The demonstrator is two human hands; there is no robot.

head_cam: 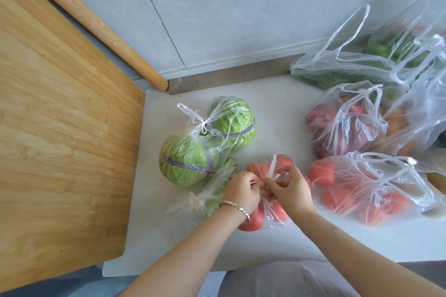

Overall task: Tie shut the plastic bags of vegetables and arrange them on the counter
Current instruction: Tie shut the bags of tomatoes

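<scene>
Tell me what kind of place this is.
Probably a home kitchen: a counter below a tiled wall, a wooden cutting board, a rolling pin, plus a bag of cabbages and a bag of tomatoes.

The greens bag (395, 49) runs off the right edge.

- From my remote feed I cannot read a single word, brand or number.
- The purple band (183, 163) round the nearer cabbage (183, 176) carries a line of small pale lettering. It is too fine and blurred for me to make out.
- The second purple band (243, 131), on the farther cabbage (231, 116), shows the same sort of print, equally unreadable.
- The tomato bag (272, 212) shows me only clear plastic.
</scene>
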